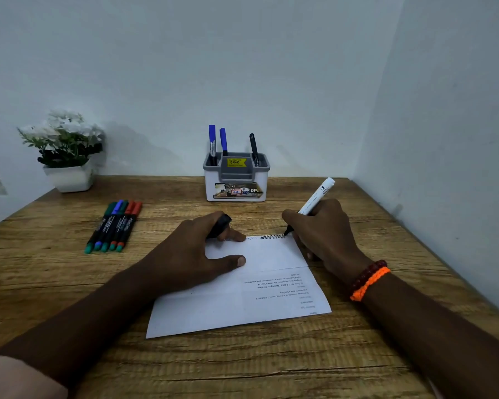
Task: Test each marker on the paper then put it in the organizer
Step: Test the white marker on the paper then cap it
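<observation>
A sheet of paper [251, 295] lies on the table [300, 364] under both hands. The left hand [196, 254] rests on the paper's far left part; the right hand [320, 234] sits at its far right corner. An organizer [236, 180] stands beyond the hands. Loose markers [113, 226] lie left of the left hand, with a potted plant [67, 151] behind them.

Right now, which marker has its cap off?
The white marker in the right hand, its black tip on the paper. The left hand holds its black cap. Every other marker is capped.
</observation>
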